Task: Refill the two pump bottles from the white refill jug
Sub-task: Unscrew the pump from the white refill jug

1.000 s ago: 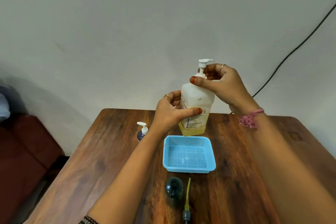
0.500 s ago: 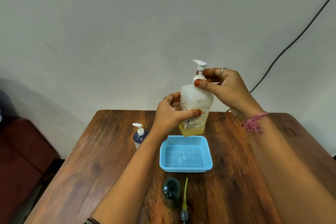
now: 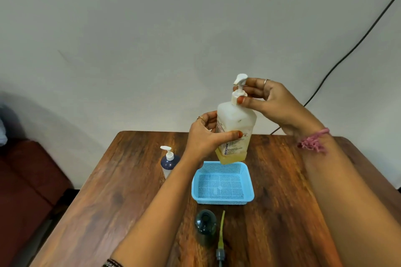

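I hold a white refill jug with a little yellow liquid at its bottom in the air above the far side of the table. My left hand grips its labelled body. My right hand pinches the collar of its white pump top. A small dark-blue pump bottle with a white pump stands on the table to the left. A dark green bottle without its pump stands near me, and its pump with a yellow-green tube lies beside it.
A light-blue mesh basket sits in the middle of the wooden table, below the jug. A black cable runs along the wall at the right. A dark red seat is at the left, past the table edge.
The jug's pump nozzle has turned round from pointing right to pointing left as my right hand twists it. The jug stays held in the same place.
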Available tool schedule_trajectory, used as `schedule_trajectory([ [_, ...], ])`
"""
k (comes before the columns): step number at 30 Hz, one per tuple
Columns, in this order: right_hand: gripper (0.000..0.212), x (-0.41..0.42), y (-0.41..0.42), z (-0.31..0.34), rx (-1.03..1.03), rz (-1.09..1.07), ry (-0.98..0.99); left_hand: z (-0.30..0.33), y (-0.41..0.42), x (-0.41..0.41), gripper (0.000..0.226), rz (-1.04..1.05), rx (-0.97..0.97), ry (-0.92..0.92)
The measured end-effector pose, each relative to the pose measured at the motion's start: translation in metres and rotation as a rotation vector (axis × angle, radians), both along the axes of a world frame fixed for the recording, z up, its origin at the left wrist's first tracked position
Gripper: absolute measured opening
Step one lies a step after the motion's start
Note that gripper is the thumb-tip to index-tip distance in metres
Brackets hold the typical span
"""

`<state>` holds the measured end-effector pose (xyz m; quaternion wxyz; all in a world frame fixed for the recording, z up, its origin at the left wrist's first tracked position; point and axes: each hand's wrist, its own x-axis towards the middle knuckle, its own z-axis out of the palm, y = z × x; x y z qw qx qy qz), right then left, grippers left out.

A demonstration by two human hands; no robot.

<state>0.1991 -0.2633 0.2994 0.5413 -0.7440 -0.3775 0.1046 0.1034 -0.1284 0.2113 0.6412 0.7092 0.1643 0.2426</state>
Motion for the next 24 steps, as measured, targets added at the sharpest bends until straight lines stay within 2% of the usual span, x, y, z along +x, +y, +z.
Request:
schedule_trajectory([
  [3, 0.058, -0.005, 0.007, -0.003, -0.103, -0.165, -0.205, 0.001, -0.002, -0.002, 0.074, 0.003, 0.022, 0.001],
  [5, 0.057, -0.01, 0.011, -0.004, -0.086, -0.233, -0.247, 0.001, -0.003, -0.004, 0.074, 0.003, 0.027, 0.002],
  [9, 0.05, -0.008, -0.002, 0.0, 0.022, -0.007, 0.084, -0.002, -0.006, -0.007, 0.072, 0.003, 0.053, 0.016],
  [10, 0.051, -0.008, -0.004, 0.001, 0.028, 0.027, 0.11, -0.002, -0.006, -0.008, 0.072, 0.003, 0.056, 0.015],
  [13, 0.065, -0.015, -0.002, -0.005, -0.041, -0.084, -0.032, -0.001, -0.009, -0.01, 0.073, -0.002, 0.046, 0.011],
  [15, 0.066, -0.02, 0.001, -0.009, -0.014, -0.206, -0.093, 0.001, -0.011, -0.011, 0.071, -0.01, 0.047, 0.007],
  [20, 0.058, -0.017, -0.009, 0.0, 0.094, -0.165, 0.104, 0.0, -0.015, -0.016, 0.069, -0.037, 0.026, 0.009],
  [24, 0.054, -0.015, -0.015, 0.019, 0.16, -0.178, 0.115, -0.006, -0.017, -0.017, 0.07, -0.05, 0.015, 0.019],
])
